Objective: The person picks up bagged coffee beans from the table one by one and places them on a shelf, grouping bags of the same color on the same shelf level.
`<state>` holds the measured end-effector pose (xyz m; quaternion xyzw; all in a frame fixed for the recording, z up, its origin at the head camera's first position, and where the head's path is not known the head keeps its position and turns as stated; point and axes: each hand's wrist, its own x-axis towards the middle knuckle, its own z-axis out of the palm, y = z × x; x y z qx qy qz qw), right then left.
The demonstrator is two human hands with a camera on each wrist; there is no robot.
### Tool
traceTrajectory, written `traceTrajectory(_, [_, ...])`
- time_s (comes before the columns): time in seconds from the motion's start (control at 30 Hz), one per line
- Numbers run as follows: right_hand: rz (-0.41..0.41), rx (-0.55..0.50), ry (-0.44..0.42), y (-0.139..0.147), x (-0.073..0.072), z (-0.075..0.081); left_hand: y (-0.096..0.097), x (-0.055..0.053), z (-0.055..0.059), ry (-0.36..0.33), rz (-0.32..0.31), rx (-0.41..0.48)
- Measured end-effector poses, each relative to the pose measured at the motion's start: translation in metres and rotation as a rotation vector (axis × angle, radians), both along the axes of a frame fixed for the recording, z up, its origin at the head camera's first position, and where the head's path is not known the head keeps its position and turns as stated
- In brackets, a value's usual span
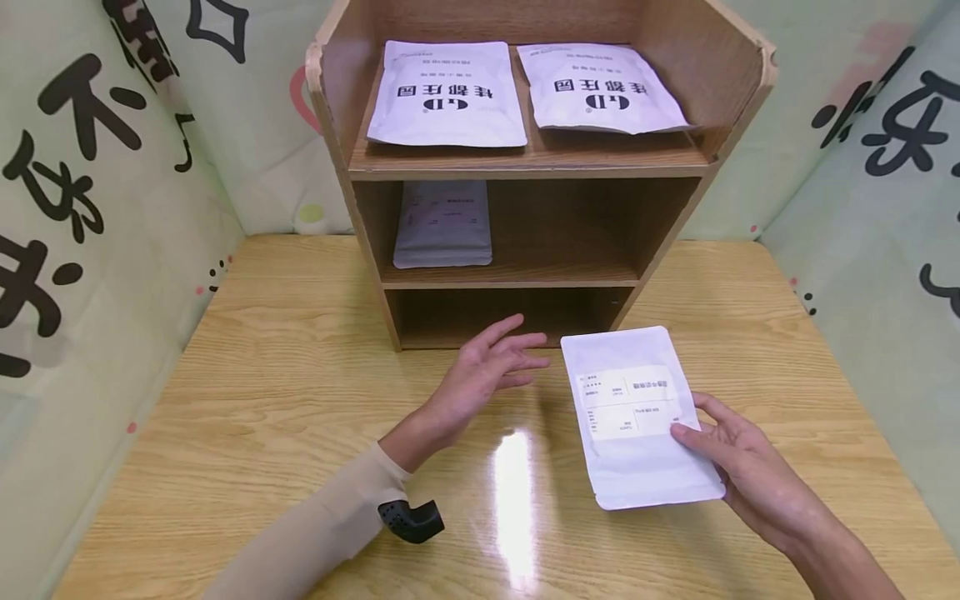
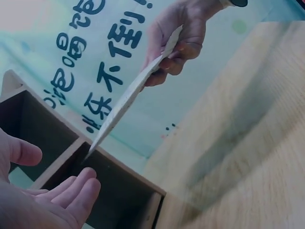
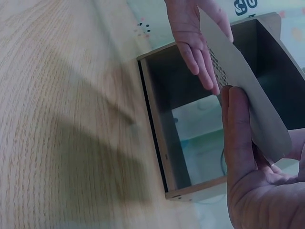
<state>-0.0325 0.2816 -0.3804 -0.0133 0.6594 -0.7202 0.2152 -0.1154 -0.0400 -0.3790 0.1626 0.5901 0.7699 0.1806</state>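
Observation:
My right hand (image 1: 757, 467) pinches a flat white pouch (image 1: 637, 467) by its right edge, thumb on the labelled face and fingers behind. The pouch is held above the table, in front of the shelf's right side. In the left wrist view the pouch (image 2: 125, 98) shows edge-on. My left hand (image 1: 480, 379) hovers left of the pouch with fingers spread and straight, holding nothing. Its fingertips point at the pouch's left edge, a small gap away in the head view. The right wrist view shows the right hand (image 3: 257, 176) gripping the pouch (image 3: 248, 95) from below.
A wooden shelf (image 1: 517, 172) stands at the table's back. On its top level lie two white printed pouches, one left (image 1: 450, 121) and one right (image 1: 600, 96). A stack of pouches (image 1: 442, 225) sits at the middle level's left. Printed cloth walls (image 1: 112, 217) surround the wooden table (image 1: 300, 333).

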Motion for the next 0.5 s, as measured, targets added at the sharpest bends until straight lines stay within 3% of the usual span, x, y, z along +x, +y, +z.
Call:
traceTrajectory(0.23, [0.003,-0.019,0.020,-0.001,0.000,-0.001,-0.006,0.003,0.005,0.094,0.069,-0.014])
traceTrajectory(0.5, [-0.009,0.002,0.016,-0.003,0.001,-0.002,-0.014,0.010,0.011,0.259,0.158,-0.160])
